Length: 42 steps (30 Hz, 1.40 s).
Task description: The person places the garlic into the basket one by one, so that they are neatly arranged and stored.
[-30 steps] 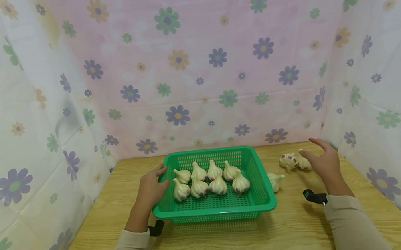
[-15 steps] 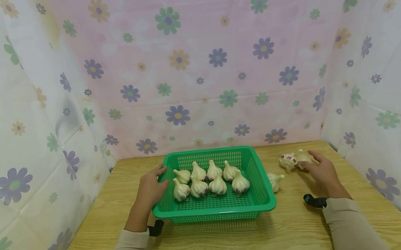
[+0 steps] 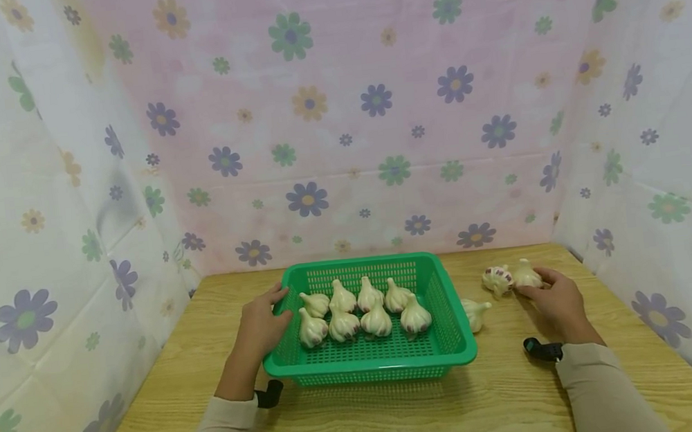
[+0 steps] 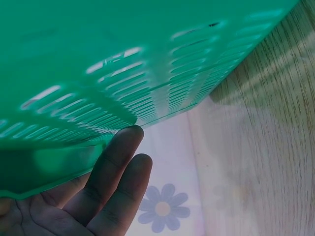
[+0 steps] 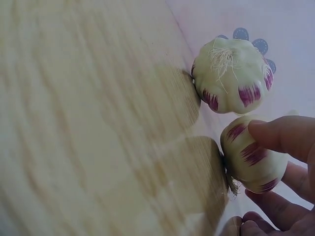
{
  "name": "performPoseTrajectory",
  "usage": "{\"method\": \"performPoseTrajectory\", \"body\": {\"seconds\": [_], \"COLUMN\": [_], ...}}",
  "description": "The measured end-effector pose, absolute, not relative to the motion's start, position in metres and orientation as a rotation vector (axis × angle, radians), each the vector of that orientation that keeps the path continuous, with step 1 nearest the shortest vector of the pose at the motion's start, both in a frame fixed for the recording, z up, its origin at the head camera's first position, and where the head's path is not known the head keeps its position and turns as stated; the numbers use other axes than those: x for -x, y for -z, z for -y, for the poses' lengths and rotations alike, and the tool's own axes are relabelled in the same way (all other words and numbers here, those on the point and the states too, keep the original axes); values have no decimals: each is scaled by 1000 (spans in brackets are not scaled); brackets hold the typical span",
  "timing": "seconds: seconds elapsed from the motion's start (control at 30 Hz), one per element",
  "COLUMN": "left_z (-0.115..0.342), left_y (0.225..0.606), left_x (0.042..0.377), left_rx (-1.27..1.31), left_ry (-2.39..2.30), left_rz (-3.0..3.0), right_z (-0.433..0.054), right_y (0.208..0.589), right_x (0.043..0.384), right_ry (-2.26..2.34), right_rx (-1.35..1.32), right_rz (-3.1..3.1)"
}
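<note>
A green plastic basket [image 3: 369,365] sits mid-table with several garlic bulbs [image 3: 344,324] in two rows. My left hand [image 3: 264,325] holds the basket's left rim, the thumb over the top edge. In the left wrist view, the left fingers [image 4: 129,184] reach along the outside of the slotted wall. To the right of the basket, my right hand [image 3: 559,301] pinches a garlic bulb [image 5: 251,157] between thumb and fingers; its base is close to the tabletop. Beside it lies a second bulb with purple streaks [image 5: 231,73]. A third loose bulb [image 3: 475,313] lies against the basket's right side.
The wooden table [image 3: 366,423] extends on all sides of the basket. Flower-printed cloth [image 3: 348,104] closes off the back, left and right. A small black wrist camera [image 3: 543,350] juts out from the right wrist.
My right hand has come down and closed in on the rear right garlic bulb, which now tilts slightly. The left hand and the basket have kept their places.
</note>
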<state>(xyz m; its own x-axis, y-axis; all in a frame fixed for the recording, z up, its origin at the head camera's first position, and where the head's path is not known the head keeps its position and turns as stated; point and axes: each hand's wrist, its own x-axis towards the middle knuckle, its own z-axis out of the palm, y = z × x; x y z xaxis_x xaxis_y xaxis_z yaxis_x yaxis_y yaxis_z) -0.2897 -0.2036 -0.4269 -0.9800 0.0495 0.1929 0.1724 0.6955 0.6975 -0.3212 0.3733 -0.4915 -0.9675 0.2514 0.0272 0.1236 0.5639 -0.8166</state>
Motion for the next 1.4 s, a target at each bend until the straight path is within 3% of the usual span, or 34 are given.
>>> {"method": "performPoseTrajectory", "body": {"seconds": [0.9, 1.4], "left_z": [202, 203], "left_y": [426, 425], "left_x": [289, 289], "left_rx": [186, 185], "left_ry": [1155, 1177], "left_rz": [2752, 2746], "right_z": [-376, -368], "right_y": [479, 457], "right_x": [316, 317], "right_ry": [-1559, -1562], "right_rx": [631, 655], "right_rz": [2406, 2374]}}
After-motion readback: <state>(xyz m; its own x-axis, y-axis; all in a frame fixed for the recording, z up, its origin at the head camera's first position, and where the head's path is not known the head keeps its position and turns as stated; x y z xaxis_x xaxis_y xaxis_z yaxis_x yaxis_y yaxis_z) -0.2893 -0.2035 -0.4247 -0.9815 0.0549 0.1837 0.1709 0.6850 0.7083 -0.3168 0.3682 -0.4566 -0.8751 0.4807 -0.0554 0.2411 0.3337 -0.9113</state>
